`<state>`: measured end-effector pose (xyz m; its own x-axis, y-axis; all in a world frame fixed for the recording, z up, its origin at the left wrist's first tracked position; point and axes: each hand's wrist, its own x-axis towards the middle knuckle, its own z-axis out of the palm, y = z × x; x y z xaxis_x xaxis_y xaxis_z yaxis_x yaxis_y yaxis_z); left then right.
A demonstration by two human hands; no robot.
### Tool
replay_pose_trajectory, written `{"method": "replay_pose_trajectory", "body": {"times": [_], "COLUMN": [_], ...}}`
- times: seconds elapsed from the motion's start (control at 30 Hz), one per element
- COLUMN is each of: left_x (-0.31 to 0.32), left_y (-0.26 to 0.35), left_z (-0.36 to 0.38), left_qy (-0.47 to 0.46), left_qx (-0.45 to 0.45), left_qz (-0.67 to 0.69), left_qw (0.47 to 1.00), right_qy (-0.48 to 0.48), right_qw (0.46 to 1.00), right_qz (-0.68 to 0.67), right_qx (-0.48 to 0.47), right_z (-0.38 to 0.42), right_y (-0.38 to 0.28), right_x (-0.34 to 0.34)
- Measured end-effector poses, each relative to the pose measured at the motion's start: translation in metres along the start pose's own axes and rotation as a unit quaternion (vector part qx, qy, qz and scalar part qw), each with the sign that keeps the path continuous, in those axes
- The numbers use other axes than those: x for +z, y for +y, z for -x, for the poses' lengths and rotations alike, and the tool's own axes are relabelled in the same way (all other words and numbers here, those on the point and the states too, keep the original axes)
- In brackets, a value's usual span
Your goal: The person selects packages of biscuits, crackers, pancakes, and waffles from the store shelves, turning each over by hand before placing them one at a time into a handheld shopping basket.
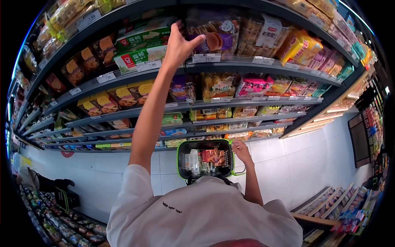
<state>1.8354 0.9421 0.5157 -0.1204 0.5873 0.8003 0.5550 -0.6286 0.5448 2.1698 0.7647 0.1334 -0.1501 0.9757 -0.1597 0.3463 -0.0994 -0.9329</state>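
Observation:
My left hand (pixel 180 44) is raised to the upper shelf with thumb and fingers spread, and nothing shows in its grip. It overlaps the gap between green-and-white snack boxes (pixel 144 53) and a purple snack package (pixel 214 39) with round cookies printed on it. My right hand (pixel 242 151) hangs low, its fingers loosely curled and apart, beside the right rim of a black shopping basket (pixel 180 158) with green edging. Inside the basket lie a red-brown snack pack (pixel 213 156) and a pale, clear-wrapped package (pixel 194 160). A green handle (pixel 238 172) sticks out below my right hand.
Shelves (pixel 164 108) of packaged snacks run across the front, with price tags (pixel 148 66) along their edges. Yellow snack boxes (pixel 123 94) stand one level down. At the lower right is a slanted display rack (pixel 329 201). Another person's dark shoe (pixel 61 182) shows at left on the tiled floor (pixel 271 168).

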Motion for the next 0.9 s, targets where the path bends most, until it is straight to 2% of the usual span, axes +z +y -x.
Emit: {"method": "replay_pose_trajectory", "body": {"times": [0.07, 0.1, 0.13, 0.2, 0.27, 0.33, 0.4, 0.47, 0.5, 0.53, 0.57, 0.6, 0.63, 0.7, 0.73, 0.8, 0.83, 0.87, 0.9], "left_x": [0.003, 0.004, 0.007, 0.01, 0.006, 0.004, 0.0, -0.005, -0.01, -0.01, -0.014, -0.019, -0.024, -0.032, -0.04, -0.048, -0.053, -0.057, -0.06], "left_y": [0.01, -0.001, -0.013, -0.003, 0.005, 0.01, 0.02, 0.044, 0.057, 0.051, 0.06, 0.074, 0.083, 0.095, 0.097, 0.104, 0.106, 0.111, 0.119], "left_z": [-0.015, -0.028, -0.029, -0.027, -0.017, -0.008, 0.008, 0.027, 0.036, 0.045, 0.052, 0.06, 0.067, 0.079, 0.092, 0.105, 0.112, 0.117, 0.122], "left_qy": [-0.066, -0.186, -0.192, -0.162, -0.172, -0.093, -0.095, -0.102, -0.098, -0.081, -0.079, -0.078, -0.078, -0.019, -0.024, 0.022, 0.019, 0.01, -0.003], "left_qx": [-0.111, -0.182, -0.179, -0.17, -0.167, -0.079, -0.08, -0.013, -0.002, 0.073, 0.095, 0.116, 0.111, 0.143, 0.121, 0.093, 0.031, -0.044, -0.128], "left_qz": [-0.048, -0.058, -0.059, -0.054, -0.012, -0.015, -0.008, 0.031, -0.012, -0.04, -0.06, -0.079, -0.081, -0.082, -0.089, 0.021, 0.018, 0.118, 0.163], "left_qw": [0.99, 0.964, 0.963, 0.971, 0.971, 0.992, 0.992, 0.994, 0.995, 0.993, 0.991, 0.987, 0.987, 0.986, 0.988, 0.995, 0.999, 0.992, 0.978], "right_qy": [0.005, 0.006, 0.007, 0.013, -0.003, -0.005, -0.018, -0.03, -0.018, -0.007, -0.026, -0.029, -0.013, 0.019, 0.028, 0.018, 0.019, 0.019, 0.013], "right_qw": [0.999, 1.0, 0.999, 0.999, 0.999, 0.998, 0.997, 0.997, 0.998, 0.996, 0.99, 0.99, 0.988, 0.982, 0.979, 0.964, 0.959, 0.952, 0.955], "right_qz": [-0.02, 0.0, 0.019, -0.005, 0.011, 0.024, 0.042, 0.034, -0.022, -0.077, -0.127, -0.126, -0.151, -0.182, -0.187, -0.239, -0.243, -0.247, -0.244], "right_qx": [0.024, 0.029, 0.034, 0.045, 0.052, 0.053, 0.062, 0.065, 0.059, 0.051, 0.061, 0.064, 0.037, -0.041, -0.081, -0.112, -0.147, -0.182, -0.17], "right_z": [0.01, 0.014, 0.016, 0.029, 0.037, 0.043, 0.045, 0.042, 0.042, 0.041, 0.039, 0.037, 0.035, 0.027, 0.028, 0.034, 0.032, 0.03, 0.028], "right_y": [0.01, 0.018, 0.027, 0.028, 0.032, 0.032, 0.03, 0.028, 0.021, 0.013, 0.002, -0.013, -0.029, -0.084, -0.116, -0.174, -0.191, -0.205, -0.218], "right_x": [-0.005, -0.007, -0.006, -0.007, -0.009, -0.009, -0.008, -0.006, -0.005, -0.005, -0.006, -0.007, -0.007, -0.012, -0.011, -0.014, -0.014, -0.012, -0.009]}}
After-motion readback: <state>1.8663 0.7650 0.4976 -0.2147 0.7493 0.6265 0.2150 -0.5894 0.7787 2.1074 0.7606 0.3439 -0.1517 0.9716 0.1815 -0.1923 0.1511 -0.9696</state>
